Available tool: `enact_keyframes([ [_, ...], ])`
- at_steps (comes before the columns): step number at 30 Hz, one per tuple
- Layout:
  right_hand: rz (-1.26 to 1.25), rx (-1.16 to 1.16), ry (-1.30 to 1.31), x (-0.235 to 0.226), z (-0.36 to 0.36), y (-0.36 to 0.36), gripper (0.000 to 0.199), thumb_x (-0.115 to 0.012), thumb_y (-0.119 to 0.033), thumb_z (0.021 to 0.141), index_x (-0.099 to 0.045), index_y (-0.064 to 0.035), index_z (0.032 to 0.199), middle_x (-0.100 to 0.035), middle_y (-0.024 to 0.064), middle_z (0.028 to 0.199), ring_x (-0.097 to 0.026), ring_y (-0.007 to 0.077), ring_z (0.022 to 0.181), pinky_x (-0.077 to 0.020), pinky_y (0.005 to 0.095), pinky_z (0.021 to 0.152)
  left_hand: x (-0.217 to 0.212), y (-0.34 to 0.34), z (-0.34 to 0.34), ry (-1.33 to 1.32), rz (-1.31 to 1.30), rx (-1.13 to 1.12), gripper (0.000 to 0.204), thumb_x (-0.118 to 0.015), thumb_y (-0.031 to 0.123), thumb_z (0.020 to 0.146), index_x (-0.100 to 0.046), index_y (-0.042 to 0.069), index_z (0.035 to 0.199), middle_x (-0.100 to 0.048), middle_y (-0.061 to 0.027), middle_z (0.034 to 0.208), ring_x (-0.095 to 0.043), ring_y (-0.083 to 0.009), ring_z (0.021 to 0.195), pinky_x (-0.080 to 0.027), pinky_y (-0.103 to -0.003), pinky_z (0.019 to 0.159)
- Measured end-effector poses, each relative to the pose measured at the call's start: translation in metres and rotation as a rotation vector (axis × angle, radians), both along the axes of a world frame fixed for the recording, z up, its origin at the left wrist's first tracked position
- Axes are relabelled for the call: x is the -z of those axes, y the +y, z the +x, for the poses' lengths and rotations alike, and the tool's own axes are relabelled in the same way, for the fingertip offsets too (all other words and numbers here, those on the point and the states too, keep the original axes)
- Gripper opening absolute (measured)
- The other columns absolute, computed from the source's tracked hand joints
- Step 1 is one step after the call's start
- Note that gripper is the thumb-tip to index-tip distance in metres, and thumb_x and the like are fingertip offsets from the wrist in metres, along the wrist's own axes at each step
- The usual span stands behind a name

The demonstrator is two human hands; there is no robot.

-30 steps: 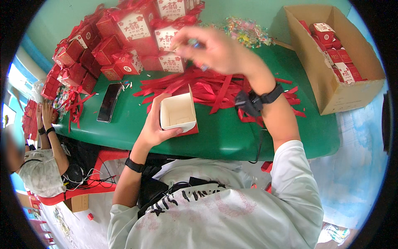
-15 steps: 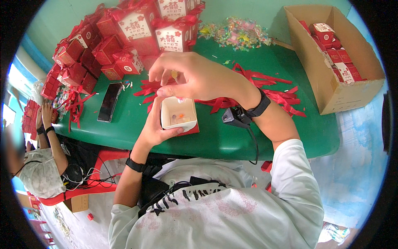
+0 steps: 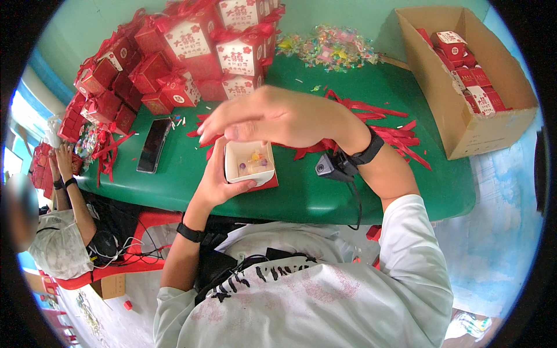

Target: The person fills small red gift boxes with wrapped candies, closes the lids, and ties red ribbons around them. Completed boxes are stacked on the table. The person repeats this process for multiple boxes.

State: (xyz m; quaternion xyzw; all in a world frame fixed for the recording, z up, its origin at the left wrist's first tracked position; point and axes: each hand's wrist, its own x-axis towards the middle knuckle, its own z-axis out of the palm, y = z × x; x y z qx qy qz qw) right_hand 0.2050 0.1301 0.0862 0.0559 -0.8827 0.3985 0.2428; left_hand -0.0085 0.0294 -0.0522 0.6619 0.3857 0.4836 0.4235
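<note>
My left hand (image 3: 216, 178) is closed round the near left side of a small open gift box (image 3: 266, 176), white inside and red outside. Inside the box lie several small wrapped candies (image 3: 254, 161). Just above the box's far edge hovers my right hand (image 3: 267, 120), its fingers stretched out and nothing visible in them. Beneath that hand, red ribbons (image 3: 400, 138) are spread over the green table (image 3: 313, 200). A heap of wrapped candies (image 3: 331, 49) lies farther back.
Finished red gift boxes (image 3: 188, 40) are stacked at the back left. A black phone (image 3: 154, 145) lies in front of them. At the right stands a cardboard carton (image 3: 493, 130) with red boxes inside. Another person (image 3: 61, 232) sits at the left with hands raised.
Wrapped candies have dropped from my right hand into the box, where more now lie. My right hand has lowered and its curled fingers have straightened. The left hand stays on the box.
</note>
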Motion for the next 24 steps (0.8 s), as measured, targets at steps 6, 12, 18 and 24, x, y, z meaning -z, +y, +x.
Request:
enact_keyframes([
  [6,-0.065,0.520,0.063,-0.028,0.052,0.051,0.033,-0.059,-0.033,0.108,-0.073,-0.0093,0.126,-0.076,0.0062,0.115,-0.073,0.0176,0.102,-0.0589,0.0348,0.082,-0.001,-0.001,0.000,0.053,-0.007,-0.032,0.099,-0.094,0.026,0.070,-0.039,0.001,0.149,-0.059,-0.0143,0.132,-0.060,-0.0238,0.124,-0.049,-0.040,0.108],
  [12,0.405,1.275,-0.654,0.014,0.120,0.163,0.048,-0.054,-0.049,0.106,-0.070,-0.0137,0.135,-0.072,0.0147,0.133,-0.067,0.0391,0.124,-0.0487,0.0466,0.112,0.003,0.000,-0.002,0.069,0.035,-0.050,0.097,-0.093,0.029,0.070,-0.040,0.001,0.147,-0.059,-0.0142,0.129,-0.060,-0.0236,0.121,-0.049,-0.040,0.106],
  [18,0.205,1.332,-0.790,0.107,0.152,0.221,0.077,-0.060,-0.066,0.097,-0.051,-0.0182,0.157,-0.048,0.0213,0.161,-0.047,0.0394,0.148,-0.0413,0.0477,0.120,0.001,0.004,-0.002,0.110,0.068,-0.036,0.097,-0.094,0.030,0.071,-0.040,0.001,0.146,-0.059,-0.0143,0.129,-0.060,-0.0237,0.121,-0.049,-0.039,0.106],
  [24,0.165,1.284,-0.841,0.105,0.138,0.207,0.076,-0.062,-0.067,0.093,-0.059,-0.0181,0.152,-0.063,0.0182,0.147,-0.058,0.0386,0.138,-0.0463,0.0472,0.114,-0.001,-0.001,-0.001,0.089,0.052,-0.048,0.097,-0.094,0.032,0.071,-0.041,0.001,0.146,-0.059,-0.0148,0.128,-0.060,-0.0236,0.120,-0.050,-0.039,0.105],
])
